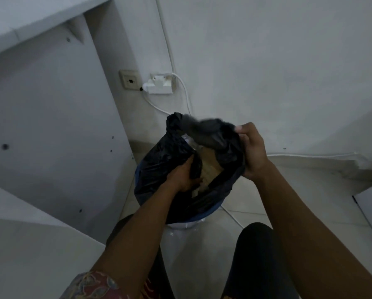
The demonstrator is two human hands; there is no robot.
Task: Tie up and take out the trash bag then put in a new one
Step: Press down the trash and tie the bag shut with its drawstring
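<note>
Head camera: a black trash bag (159,169), seated in a blue-rimmed bin (212,209) on the floor below a wall socket (159,84), is gripped at its left edge by the curled left hand (184,175), while its right edge is held raised in the closed fingers of the right hand (251,147). Its mouth is seen untied.

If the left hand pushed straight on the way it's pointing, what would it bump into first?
Probably the brown cardboard-like rubbish inside the black plastic trash bag, whose edge the left hand already grips. Depth is hard to judge here.
</note>
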